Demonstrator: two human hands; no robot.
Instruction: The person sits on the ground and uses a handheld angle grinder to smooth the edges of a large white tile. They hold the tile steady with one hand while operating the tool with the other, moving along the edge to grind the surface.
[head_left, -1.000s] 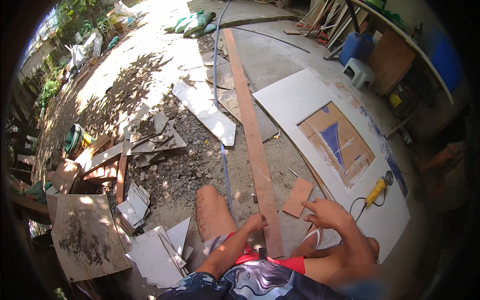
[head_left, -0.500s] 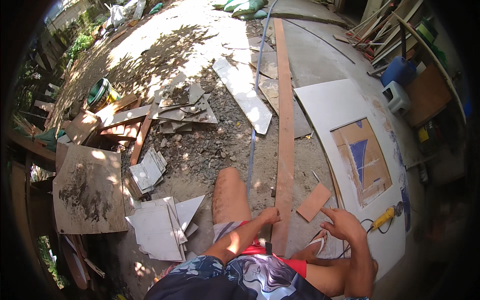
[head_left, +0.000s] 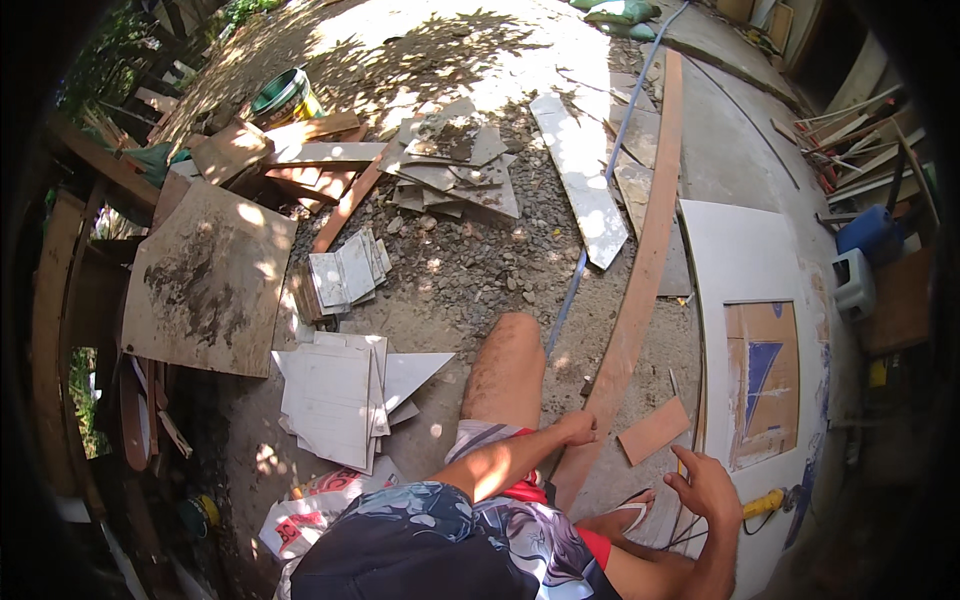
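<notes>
A long reddish-brown wooden plank (head_left: 640, 290) runs from beside my legs away to the far right. My left hand (head_left: 577, 428) is closed at its near left edge, the fingertips against the wood. My right hand (head_left: 706, 487) is raised over my right leg, pinching a short thin yellow stick (head_left: 681, 464) that looks like a pencil. Just beyond that hand, a small rectangular brown board (head_left: 653, 430) lies on the concrete. A thin grey rod (head_left: 673, 382) rests past it. On the white panel at the right is a yellow angle grinder (head_left: 764, 503), its cord trailing toward my foot.
The white panel (head_left: 740, 250) has a rectangular cutout. Stacked white tiles (head_left: 325, 395), broken slabs (head_left: 455, 170) and a stained sheet (head_left: 215, 275) lie to the left. A blue hose (head_left: 570, 305) runs along the plank. A bucket (head_left: 285, 98) stands far left, a grey stool (head_left: 853, 283) right.
The view has turned left, so the scene sits further right and a white printed sack shows beside me. Both hands keep nearly the same places by the plank and the small board.
</notes>
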